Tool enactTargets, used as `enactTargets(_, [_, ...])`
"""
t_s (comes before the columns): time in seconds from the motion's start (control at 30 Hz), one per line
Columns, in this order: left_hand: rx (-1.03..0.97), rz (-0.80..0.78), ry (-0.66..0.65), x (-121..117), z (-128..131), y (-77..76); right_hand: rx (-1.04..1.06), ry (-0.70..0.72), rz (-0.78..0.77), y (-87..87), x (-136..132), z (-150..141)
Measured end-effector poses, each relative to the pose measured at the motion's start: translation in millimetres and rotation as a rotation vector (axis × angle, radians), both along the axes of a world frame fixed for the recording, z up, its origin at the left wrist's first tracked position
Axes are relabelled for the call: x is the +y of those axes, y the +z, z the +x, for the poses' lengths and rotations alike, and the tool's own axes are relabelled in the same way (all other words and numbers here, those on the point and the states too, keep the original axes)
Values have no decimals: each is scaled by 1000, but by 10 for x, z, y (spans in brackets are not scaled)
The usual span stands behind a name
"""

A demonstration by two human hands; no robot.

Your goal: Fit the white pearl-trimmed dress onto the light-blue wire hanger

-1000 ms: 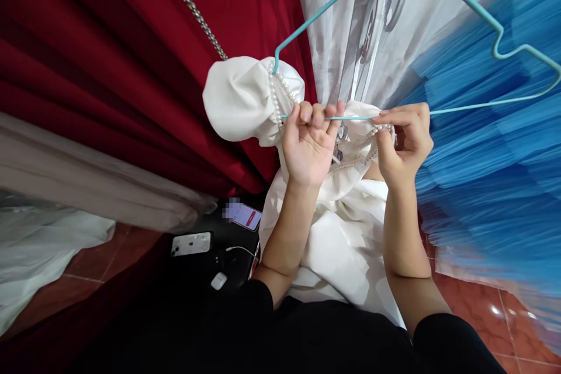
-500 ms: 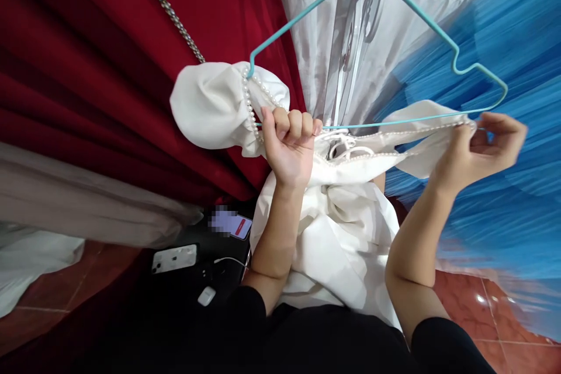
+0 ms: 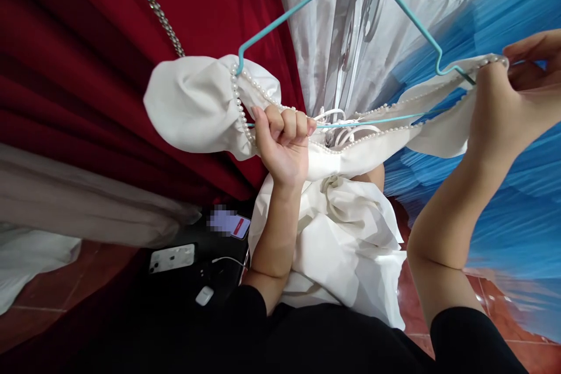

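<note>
A white dress (image 3: 350, 234) with pearl-trimmed edges hangs on a teal wire hanger (image 3: 302, 6). My left hand (image 3: 284, 146) is a fist closed round the hanger's bottom bar and the dress's neckline. One puffed white sleeve (image 3: 193, 105) sits over the hanger's left end. My right hand (image 3: 512, 99) pinches the pearl-edged opening of the other sleeve (image 3: 442, 123) and holds it up by the hanger's right shoulder notch.
Red drapes (image 3: 87, 41) hang at the left with a metal chain (image 3: 151, 3) across them. White fabric (image 3: 315, 23) and blue tulle (image 3: 517, 198) hang behind. Two phones (image 3: 173, 257) and a small white charger (image 3: 204, 295) lie on a black surface above the red tiled floor.
My right hand has carried the sleeve's pearl edge from the hanger's middle out to the right and upward to the hanger's end. My left hand stayed clenched on the bar, drifting slightly left.
</note>
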State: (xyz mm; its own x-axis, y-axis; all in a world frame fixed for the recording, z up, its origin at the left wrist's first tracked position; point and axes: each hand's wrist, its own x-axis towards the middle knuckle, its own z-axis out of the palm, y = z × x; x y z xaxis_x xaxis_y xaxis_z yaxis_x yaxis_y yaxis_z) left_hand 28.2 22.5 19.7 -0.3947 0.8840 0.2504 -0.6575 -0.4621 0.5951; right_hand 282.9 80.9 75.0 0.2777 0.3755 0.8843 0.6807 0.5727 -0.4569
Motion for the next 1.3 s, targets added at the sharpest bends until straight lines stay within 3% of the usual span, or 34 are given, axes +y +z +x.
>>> enactTargets(0.2, [-53,123,-46,31,21,-53,32,262,-52,9,-72,-516])
enactTargets(0.37, [-19,76,-23,37,32,-67,194,472,-63,-204,-467,-823])
enactTargets(0.4, [-17,71,-22,41,30,-67,227,532,-150,-282,-561,-872])
enactTargets(0.47, [-15,63,-18,50,22,-68,185,693,-504,-459,-693,-960])
enactTargets(0.53, [-13,54,-15,57,13,-72,124,835,-869,-631,-718,-1039])
enactTargets(0.57, [-10,49,-13,61,12,-76,167,870,-955,-704,-690,-1076])
enactTargets(0.63, [-2,39,-8,74,21,-85,441,904,-893,-805,-580,-1143])
enactTargets(0.73, [18,33,20,108,70,-109,899,1014,-570,-854,-375,-1220])
enactTargets(0.8, [40,36,56,112,109,-144,1057,1143,-417,-866,-265,-1255])
enactTargets(0.9, [132,26,32,-12,113,-240,1082,1226,-292,-926,-177,-1277])
enactTargets(1.03, [454,-88,-320,-457,-7,-343,872,1165,-282,-1029,-201,-1239])
enactTargets(1.07, [537,-99,-331,-568,-43,-335,845,1152,-280,-1031,-223,-1226])
enactTargets(1.1, [598,-82,-243,-654,-80,-307,846,1157,-272,-1020,-248,-1216])
enactTargets(1.17, [653,37,100,-716,-157,-203,957,1221,-253,-962,-297,-1215])
enactTargets(1.23, [638,201,499,-623,-261,-69,1134,1310,-239,-887,-334,-1235])
enactTargets(1.3, [679,327,741,-429,-406,42,1274,1373,-234,-835,-354,-1263])
